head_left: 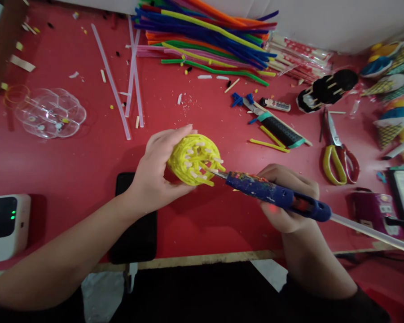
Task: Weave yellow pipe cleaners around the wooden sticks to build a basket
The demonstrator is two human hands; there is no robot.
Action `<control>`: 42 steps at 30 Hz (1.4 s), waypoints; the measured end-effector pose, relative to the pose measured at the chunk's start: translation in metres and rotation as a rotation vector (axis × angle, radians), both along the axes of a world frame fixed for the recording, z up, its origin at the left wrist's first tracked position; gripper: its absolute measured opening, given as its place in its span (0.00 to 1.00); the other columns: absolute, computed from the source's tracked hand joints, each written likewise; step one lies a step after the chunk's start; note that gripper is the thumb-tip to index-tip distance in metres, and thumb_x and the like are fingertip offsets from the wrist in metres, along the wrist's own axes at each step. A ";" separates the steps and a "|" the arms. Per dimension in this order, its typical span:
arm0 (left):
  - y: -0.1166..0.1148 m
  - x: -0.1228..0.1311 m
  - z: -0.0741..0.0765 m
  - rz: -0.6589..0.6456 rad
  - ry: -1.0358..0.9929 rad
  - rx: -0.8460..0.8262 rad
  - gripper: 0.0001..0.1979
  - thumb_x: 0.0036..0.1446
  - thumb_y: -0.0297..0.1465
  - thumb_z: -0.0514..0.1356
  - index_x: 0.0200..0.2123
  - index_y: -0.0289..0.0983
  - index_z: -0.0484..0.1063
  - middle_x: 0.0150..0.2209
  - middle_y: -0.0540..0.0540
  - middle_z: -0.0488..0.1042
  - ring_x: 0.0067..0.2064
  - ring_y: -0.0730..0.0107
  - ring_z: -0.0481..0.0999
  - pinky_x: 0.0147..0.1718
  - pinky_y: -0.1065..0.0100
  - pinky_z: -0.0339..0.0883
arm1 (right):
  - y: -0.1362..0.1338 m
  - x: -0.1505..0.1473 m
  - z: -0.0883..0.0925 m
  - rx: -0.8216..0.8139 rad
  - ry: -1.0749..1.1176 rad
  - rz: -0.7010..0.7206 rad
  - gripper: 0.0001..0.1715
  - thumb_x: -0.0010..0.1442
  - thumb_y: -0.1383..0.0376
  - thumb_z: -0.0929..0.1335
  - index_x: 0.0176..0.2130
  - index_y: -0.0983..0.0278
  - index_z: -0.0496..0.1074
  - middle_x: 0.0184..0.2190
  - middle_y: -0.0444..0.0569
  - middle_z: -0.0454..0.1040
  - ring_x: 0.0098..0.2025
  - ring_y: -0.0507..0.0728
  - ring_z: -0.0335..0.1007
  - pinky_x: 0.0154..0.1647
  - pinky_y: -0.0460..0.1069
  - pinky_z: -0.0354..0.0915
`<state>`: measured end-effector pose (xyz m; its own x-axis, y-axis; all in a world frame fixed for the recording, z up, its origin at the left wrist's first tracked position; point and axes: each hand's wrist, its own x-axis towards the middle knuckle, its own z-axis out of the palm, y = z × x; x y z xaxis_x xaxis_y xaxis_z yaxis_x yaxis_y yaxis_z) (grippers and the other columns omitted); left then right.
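A red desk (222, 237) is filling most of the view, its far side meeting a pale wall (309, 22). Bright pipe cleaners (208, 36) are lying heaped along that wall, white crumbs (190, 106) are dotting the red top, and a clear plastic tray (47, 101) is sitting at the left.

A yellow basket (197, 154) is resting in the left hand (155, 175), over the middle of the desk; that grip is wrapping its side, fingers beyond and thumb nearer the person. Its mouth, ringed with wooden stubs (187, 164), is facing up and toward the right hand (284, 216), whose grip is holding a blue glue gun (259, 188). The gun's long axis is slanting from lower right to upper left, its metal tip pointing into the mouth; I cannot tell whether it is touching. A glue stick (373, 234) is trailing from its rear.

The pale near edge (218, 259) is running before the person's black clothes (195, 291). A phone (141, 237) is lying partly under the left forearm (81, 251), near that edge. Red surface is stretching between basket and pipe cleaners, while scissors (337, 146) are lying beyond the right hand.
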<state>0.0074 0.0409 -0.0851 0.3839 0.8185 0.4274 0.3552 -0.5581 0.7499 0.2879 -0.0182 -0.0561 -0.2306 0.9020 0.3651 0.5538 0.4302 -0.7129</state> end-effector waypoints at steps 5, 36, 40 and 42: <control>0.002 0.000 -0.001 -0.011 -0.004 0.047 0.46 0.50 0.42 0.76 0.70 0.51 0.61 0.64 0.41 0.75 0.62 0.44 0.73 0.63 0.40 0.69 | 0.001 0.002 0.000 0.014 0.007 -0.011 0.03 0.54 0.63 0.67 0.33 0.58 0.69 0.26 0.45 0.70 0.25 0.55 0.66 0.23 0.51 0.64; -0.002 0.001 -0.005 0.083 -0.065 0.010 0.41 0.54 0.44 0.72 0.68 0.53 0.62 0.63 0.44 0.73 0.62 0.44 0.74 0.63 0.37 0.70 | 0.004 0.003 0.000 0.162 -0.072 0.074 0.12 0.55 0.64 0.69 0.42 0.61 0.76 0.30 0.49 0.77 0.28 0.56 0.74 0.27 0.51 0.71; -0.003 0.000 -0.008 0.112 -0.118 -0.070 0.41 0.53 0.43 0.73 0.68 0.52 0.62 0.65 0.43 0.71 0.65 0.44 0.73 0.66 0.38 0.69 | 0.003 0.015 0.006 0.167 -0.169 0.124 0.15 0.57 0.65 0.69 0.46 0.60 0.75 0.32 0.48 0.78 0.29 0.56 0.77 0.26 0.50 0.70; -0.002 0.000 -0.008 0.133 -0.139 -0.098 0.43 0.52 0.42 0.75 0.68 0.49 0.62 0.66 0.40 0.69 0.65 0.43 0.72 0.65 0.39 0.69 | 0.001 0.028 0.009 0.172 -0.255 0.119 0.17 0.59 0.64 0.70 0.49 0.58 0.74 0.33 0.47 0.79 0.29 0.56 0.77 0.27 0.50 0.69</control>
